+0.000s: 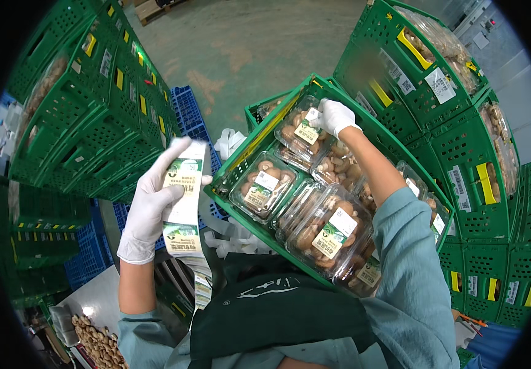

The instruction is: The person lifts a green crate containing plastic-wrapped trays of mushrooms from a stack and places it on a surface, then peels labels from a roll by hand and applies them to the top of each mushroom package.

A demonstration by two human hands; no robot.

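Note:
My left hand [154,198], in a white glove, grips a long strip of printed labels [183,207] that hangs down in front of the apron. My right hand [335,116], gloved too, touches the label on a clear plastic box of mushrooms [288,133] at the far end of a green plastic crate [247,161]; its fingertips are partly hidden. Nearer to me in the crate are a labelled mushroom box [265,187] on the left and another labelled box [328,230] tilted on top of others. More boxes lie under my right forearm.
Tall stacks of green crates [122,92] rise on the left, and more crates [468,180] stand on the right. Blue plastic pallets [189,110] lie on the floor. Crumpled white backing strips [235,237] lie beside the crate. Loose mushrooms [97,341] rest on a metal surface at lower left.

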